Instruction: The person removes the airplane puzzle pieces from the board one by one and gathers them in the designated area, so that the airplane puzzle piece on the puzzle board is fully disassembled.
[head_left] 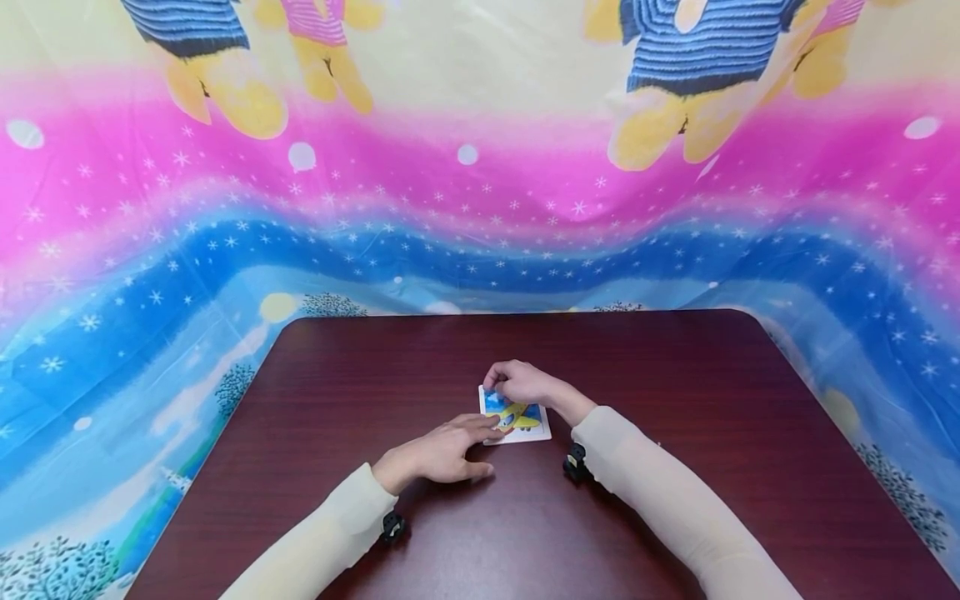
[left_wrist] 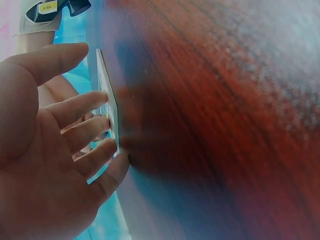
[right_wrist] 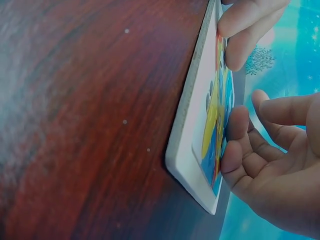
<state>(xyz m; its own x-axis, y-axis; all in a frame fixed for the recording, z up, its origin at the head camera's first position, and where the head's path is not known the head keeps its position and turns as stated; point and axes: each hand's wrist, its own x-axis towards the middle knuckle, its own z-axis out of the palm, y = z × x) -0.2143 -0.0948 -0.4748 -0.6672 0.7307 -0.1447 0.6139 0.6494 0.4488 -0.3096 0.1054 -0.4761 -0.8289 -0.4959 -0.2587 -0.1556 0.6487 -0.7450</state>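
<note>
As my left hand (head_left: 447,452) rests extended fingers on the airplane picture board (head_left: 528,422) on the table (head_left: 390,358), probably steadying it, my right hand (head_left: 523,383) curls over its far side, whether pinching, I cannot tell

White-edged blue and yellow card (head_left: 528,422), red-brown grained table (head_left: 360,375), cream sleeves (head_left: 645,467), pink-blue snowflake backdrop (head_left: 525,179)

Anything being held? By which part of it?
Left hand holds nothing, only rests on the airplane board. Right hand: can't tell whether it pinches anything.
</note>
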